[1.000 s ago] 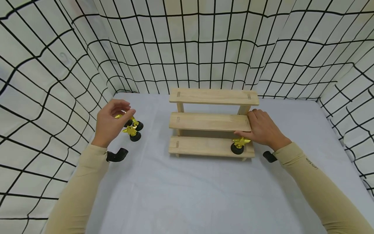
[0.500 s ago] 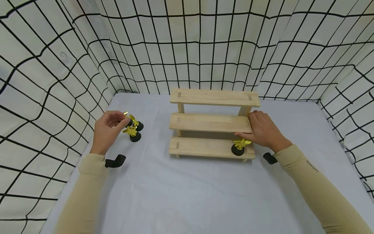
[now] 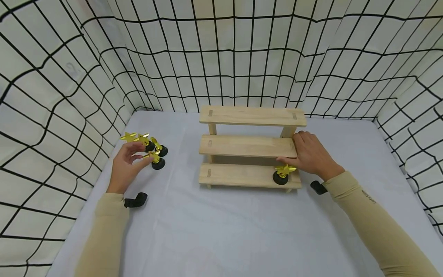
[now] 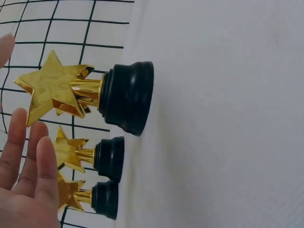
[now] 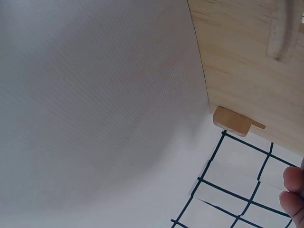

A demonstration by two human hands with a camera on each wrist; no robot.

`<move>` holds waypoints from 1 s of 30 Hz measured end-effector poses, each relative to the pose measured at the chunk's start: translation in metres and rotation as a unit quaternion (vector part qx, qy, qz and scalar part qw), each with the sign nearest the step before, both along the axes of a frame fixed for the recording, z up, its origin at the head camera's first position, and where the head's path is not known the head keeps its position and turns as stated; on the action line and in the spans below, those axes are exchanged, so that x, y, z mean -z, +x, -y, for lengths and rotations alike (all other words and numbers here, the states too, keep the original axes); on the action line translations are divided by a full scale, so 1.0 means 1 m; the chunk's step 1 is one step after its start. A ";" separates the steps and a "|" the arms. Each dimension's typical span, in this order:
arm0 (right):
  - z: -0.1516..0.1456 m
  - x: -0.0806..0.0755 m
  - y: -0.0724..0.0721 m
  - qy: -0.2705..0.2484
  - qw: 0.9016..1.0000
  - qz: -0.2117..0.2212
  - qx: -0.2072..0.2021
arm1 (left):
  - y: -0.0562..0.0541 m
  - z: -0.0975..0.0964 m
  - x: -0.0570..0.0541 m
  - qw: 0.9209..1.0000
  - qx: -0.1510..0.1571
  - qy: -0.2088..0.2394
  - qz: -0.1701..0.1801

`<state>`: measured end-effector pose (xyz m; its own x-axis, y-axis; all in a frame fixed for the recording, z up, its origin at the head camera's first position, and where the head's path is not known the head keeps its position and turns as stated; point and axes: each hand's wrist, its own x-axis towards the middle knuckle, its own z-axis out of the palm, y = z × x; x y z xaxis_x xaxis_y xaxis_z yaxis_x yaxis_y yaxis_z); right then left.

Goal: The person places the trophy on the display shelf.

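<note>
Several gold star trophies with black bases stand grouped on the left of the white table. My left hand (image 3: 125,166) is at the front star trophy (image 3: 158,163), its thumb and fingers spread around the star. In the left wrist view that trophy (image 4: 54,88) stands upright, and the fingers (image 4: 46,166) are straight and not closed on it. My right hand (image 3: 313,154) grips the right end of the middle step of a three-step wooden shelf (image 3: 247,145). Another star trophy (image 3: 281,175) stands on the right end of the bottom step. In the right wrist view only fingertips (image 5: 293,190) show.
Behind the front trophy stand more star trophies (image 3: 149,146), close together. A white table (image 3: 221,231) lies under everything. Black grid netting (image 3: 235,50) over white walls encloses the back and both sides.
My left hand has come toward me, from the rear trophies to the front one, uncovering a gold star at the back left. The right hand keeps its grip on the shelf.
</note>
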<state>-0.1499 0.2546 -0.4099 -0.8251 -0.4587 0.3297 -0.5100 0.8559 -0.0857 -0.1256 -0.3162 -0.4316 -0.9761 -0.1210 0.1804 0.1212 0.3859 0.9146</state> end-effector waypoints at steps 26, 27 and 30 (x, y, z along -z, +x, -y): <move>-0.001 0.000 0.001 -0.001 1.000 -0.006 -0.004 | -0.003 -0.001 0.033 0.998 0.033 -0.023 0.049; -0.001 0.000 0.001 -0.001 1.000 -0.006 -0.004 | -0.003 -0.001 0.034 0.998 0.034 -0.023 0.049; -0.001 0.000 0.001 0.000 1.000 -0.004 -0.002 | -0.003 -0.002 0.035 0.998 0.040 -0.022 0.043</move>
<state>-0.1489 0.2552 -0.4097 -0.8206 -0.4621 0.3362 -0.5141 0.8539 -0.0809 -0.1290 -0.3143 -0.4669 -0.9944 -0.0369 0.0991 0.0747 0.4180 0.9054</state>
